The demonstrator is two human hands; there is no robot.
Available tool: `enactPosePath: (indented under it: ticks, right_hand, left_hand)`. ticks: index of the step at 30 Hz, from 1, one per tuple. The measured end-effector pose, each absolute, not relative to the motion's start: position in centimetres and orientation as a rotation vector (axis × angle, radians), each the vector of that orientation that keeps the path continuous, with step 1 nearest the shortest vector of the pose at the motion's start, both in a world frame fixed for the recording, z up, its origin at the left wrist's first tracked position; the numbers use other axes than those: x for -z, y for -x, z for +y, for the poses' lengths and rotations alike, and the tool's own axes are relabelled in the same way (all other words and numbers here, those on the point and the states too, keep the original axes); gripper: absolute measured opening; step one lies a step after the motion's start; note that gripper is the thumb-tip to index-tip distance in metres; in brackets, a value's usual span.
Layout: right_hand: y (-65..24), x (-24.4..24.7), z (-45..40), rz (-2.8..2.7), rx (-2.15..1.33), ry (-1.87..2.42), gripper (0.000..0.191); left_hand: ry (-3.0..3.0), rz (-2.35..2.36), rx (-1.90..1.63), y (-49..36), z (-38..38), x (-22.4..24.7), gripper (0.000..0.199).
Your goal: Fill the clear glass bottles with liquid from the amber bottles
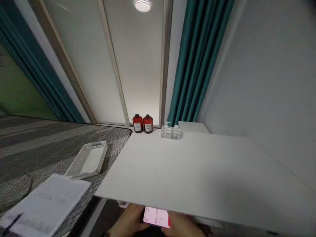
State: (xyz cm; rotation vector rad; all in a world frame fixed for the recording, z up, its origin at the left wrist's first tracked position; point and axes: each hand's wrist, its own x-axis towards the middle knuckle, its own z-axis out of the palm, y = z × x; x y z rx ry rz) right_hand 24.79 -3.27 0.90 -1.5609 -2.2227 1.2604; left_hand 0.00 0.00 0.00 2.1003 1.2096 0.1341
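A phone (157, 216) with a lit pale pink screen showing a timer-like row of zeros is held sideways just below the table's front edge. My left hand (130, 220) grips its left end, with the thumb along the lower side. Around the right end my right hand (181, 224) is closed, partly covered by the table edge. The fingers behind the phone are hidden.
The white table (187, 174) carries two red-brown bottles (143, 123) and a clear organizer (171, 132) with small pump bottles at its far edge. Left, on a grey striped surface, lie a white basket (105, 154), printed papers (49, 204) and a dark pen (12, 224).
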Motion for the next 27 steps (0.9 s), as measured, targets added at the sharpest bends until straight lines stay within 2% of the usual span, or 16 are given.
enactPosePath:
  ticks: [4, 9, 12, 17, 27]
  right_hand:
    - [-24.7, -2.0, -3.5, -2.232, -1.149, 1.609, 0.066]
    - [-24.9, -2.4, -3.5, -2.233, -1.166, 1.598, 0.065]
    - [-25.0, -2.4, -3.5, -2.224, -1.165, 1.630, 0.064]
    - [-25.0, -2.3, -3.5, -2.213, -1.173, 1.596, 0.066]
    - [-24.7, -2.3, -3.5, -2.253, -1.147, 1.561, 0.061]
  left_hand:
    - [-2.101, 1.249, -0.169, 0.4, -0.7, 0.6, 0.052]
    - [-2.093, 1.306, -0.108, 0.1, -0.7, 0.8, 0.044]
    - [-2.104, 1.296, -0.109, 0.0, -0.7, 0.6, 0.048]
    - [-2.080, 1.322, -0.081, 0.1, -0.8, 0.5, 0.043]
    - [-2.082, 1.300, -0.110, 0.2, -0.7, 0.9, 0.045]
